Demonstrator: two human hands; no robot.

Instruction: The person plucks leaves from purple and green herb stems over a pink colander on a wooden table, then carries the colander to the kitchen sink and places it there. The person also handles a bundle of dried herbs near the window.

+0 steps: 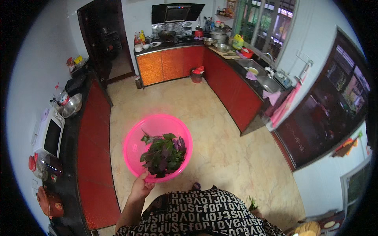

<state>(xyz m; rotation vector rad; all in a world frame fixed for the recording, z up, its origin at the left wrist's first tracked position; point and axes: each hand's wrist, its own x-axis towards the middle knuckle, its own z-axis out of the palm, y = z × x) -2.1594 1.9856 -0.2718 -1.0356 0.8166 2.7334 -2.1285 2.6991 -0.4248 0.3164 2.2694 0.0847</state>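
Observation:
My left hand (143, 186) grips the near rim of a bright pink plastic colander basket (134, 147), thumb on the inside. The basket is held out over the floor, tilted so its inside faces me. A heap of leafy greens (164, 153), green and dark purple, lies in its lower right part. At the lower right, only a sliver of my right hand (256, 211) shows past my patterned shirt. A small bunch of thin green leaves (252, 203) sticks up from it; the fingers are mostly hidden.
On the left, a black counter (69, 165) carries a microwave (51, 134), a steel bowl (72, 105) and a brown clay pot (49, 202). Red cabinets with a double sink (268, 84) run along the right. A waste bin (196, 76) stands in the far corner. A dark door (313, 118) is at right.

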